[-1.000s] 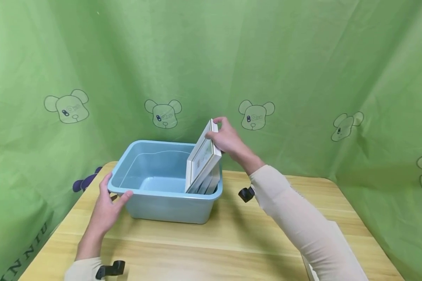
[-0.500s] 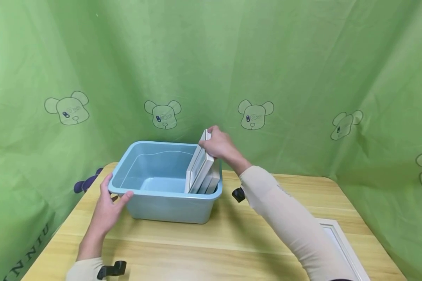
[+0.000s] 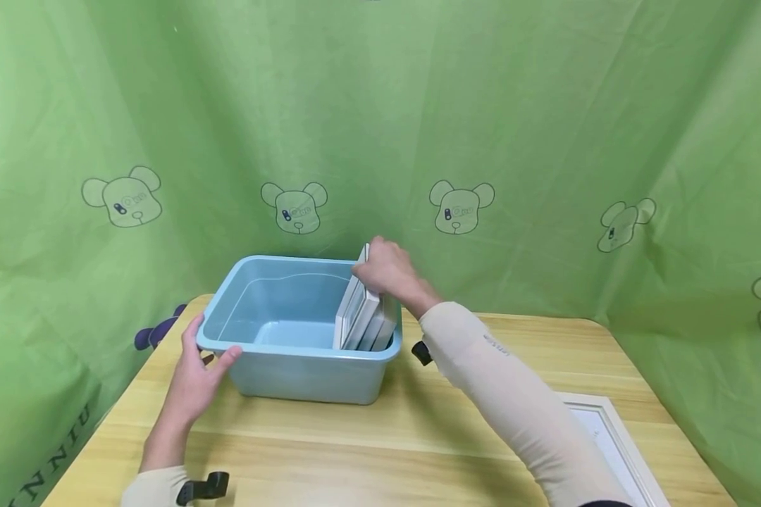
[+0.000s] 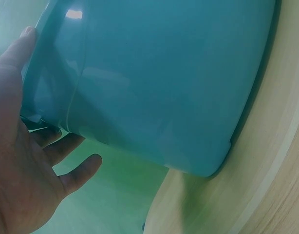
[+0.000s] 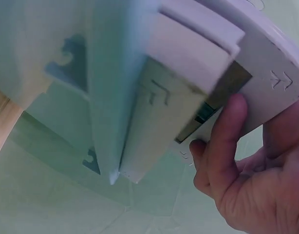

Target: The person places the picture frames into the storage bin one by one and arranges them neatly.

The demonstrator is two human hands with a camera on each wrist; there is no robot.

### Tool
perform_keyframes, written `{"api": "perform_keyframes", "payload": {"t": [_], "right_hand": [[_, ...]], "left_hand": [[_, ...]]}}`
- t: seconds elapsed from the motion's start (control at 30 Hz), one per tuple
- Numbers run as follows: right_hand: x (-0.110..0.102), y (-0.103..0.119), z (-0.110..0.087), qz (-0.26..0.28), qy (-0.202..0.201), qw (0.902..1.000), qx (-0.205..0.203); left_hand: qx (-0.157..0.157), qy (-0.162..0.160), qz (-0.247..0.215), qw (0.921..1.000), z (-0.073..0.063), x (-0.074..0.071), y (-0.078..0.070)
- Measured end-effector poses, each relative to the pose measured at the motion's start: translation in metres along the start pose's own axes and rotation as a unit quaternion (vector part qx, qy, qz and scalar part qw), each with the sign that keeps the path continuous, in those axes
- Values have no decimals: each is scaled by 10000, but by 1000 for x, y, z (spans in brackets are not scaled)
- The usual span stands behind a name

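A light-blue plastic basin (image 3: 304,377) stands on the wooden table. My left hand (image 3: 193,380) grips its near left corner, thumb over the rim and fingers outside; the left wrist view shows this hand (image 4: 28,165) against the basin wall (image 4: 154,87). With my right hand (image 3: 390,271) I hold a white picture frame (image 3: 355,315) by its upper edge, leaning inside the basin's right end. Several more white picture frames (image 3: 380,329) stand beside it against the right wall. In the right wrist view, my fingers (image 5: 227,131) lie along the back of a frame.
Another white picture frame (image 3: 630,451) lies flat on the table (image 3: 330,458) at the front right, partly covered by my right sleeve (image 3: 507,394). A green curtain (image 3: 380,113) with bear-head prints hangs behind and on both sides.
My right hand has lowered the picture frame deeper into the basin, moving slightly left and down. My forearm has uncovered more of the frame on the table. The left hand stays put.
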State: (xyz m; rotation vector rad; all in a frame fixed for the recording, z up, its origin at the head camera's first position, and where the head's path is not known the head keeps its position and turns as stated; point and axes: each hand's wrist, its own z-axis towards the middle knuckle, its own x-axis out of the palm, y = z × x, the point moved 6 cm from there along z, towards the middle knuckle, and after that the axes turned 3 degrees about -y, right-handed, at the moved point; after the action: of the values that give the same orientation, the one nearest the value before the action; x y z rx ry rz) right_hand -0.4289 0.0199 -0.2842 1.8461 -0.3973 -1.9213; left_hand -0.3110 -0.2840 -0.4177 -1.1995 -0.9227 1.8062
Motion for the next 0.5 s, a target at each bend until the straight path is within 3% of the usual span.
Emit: {"api": "perform_keyframes", "payload": {"t": [0.5], "right_hand": [[18, 1, -1, -797, -188, 9965, -161]], "left_hand": [[-54, 14, 38, 10000, -1, 1, 1]]}}
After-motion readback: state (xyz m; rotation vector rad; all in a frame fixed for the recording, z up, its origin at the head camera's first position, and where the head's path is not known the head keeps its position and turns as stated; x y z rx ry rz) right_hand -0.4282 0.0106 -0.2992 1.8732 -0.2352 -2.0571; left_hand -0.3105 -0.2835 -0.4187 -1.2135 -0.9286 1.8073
